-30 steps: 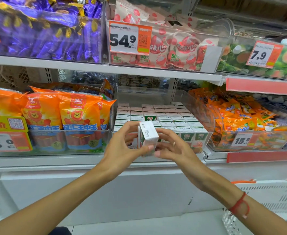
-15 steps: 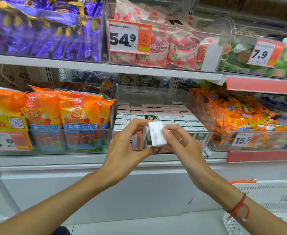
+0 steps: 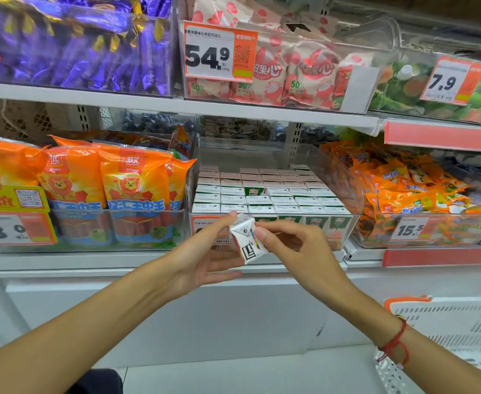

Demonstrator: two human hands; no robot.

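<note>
The little box (image 3: 247,242) is smooth card, white and a bit shiny. The see-through bin (image 3: 343,177) around the rows of boxes (image 3: 262,194) is hard clear plastic, glossy, with bright glints. The orange bags (image 3: 131,180) are thin plastic film, very shiny and crinkly. The purple sweet wrappers (image 3: 77,52) look like foil and glitter. The pink and white packs (image 3: 313,78) look duller, almost like paper. The price tags (image 3: 219,52) are flat matt paper. The shelf (image 3: 148,101) is smooth white painted metal. The basket (image 3: 447,331) is white matt plastic full of slots. The wrist band (image 3: 395,342) is red woven string.
</note>
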